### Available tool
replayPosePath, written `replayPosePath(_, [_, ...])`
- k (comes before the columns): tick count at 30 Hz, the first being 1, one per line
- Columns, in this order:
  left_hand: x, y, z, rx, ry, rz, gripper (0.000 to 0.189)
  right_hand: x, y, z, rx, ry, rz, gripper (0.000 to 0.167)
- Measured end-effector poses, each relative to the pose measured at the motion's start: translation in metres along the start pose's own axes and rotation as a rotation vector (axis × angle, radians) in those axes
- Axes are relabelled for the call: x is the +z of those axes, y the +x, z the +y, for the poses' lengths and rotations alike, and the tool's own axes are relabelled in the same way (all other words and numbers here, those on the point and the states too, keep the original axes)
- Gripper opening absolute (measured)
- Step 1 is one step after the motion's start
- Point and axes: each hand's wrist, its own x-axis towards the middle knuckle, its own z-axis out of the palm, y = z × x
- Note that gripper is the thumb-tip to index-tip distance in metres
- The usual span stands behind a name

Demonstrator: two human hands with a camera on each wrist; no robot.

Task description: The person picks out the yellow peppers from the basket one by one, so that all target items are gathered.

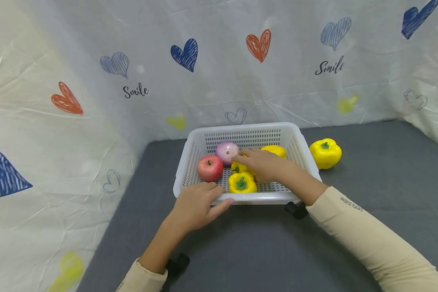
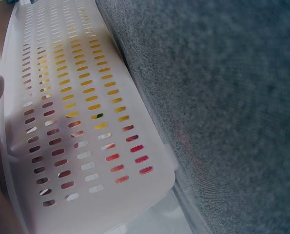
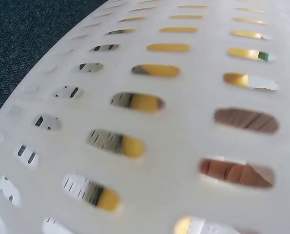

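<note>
A white slotted plastic basket stands on the dark grey table. My left hand grips its front wall near the left corner, fingers over the rim and thumb on the near side. Inside the basket, my right hand curls over a yellow bell pepper, partly hiding it. Another yellow bell pepper lies just in front, and a further yellow pepper-like piece shows behind the hand. A red apple sits at the left beside a purple onion. Both wrist views mostly show the slotted wall.
One more yellow bell pepper stands on the grey tabletop, outside the basket's right side. Behind the table hangs a white sheet printed with hearts and "Smile". Black straps with small devices are at the wrists.
</note>
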Motion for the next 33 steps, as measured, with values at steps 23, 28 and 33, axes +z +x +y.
replayPosePath(23, [0.001,0.000,0.001,-0.016,0.002,-0.024,0.033,0.000,-0.009,0.006,0.191,0.123,-0.218,0.057])
replayPosePath(28, [0.001,0.000,0.000,-0.010,0.011,-0.012,0.033,-0.003,-0.014,0.007,0.192,0.147,-0.241,0.057])
replayPosePath(33, [0.001,0.000,-0.001,-0.012,0.013,-0.014,0.032,-0.002,-0.019,0.007,0.185,0.144,-0.231,0.055])
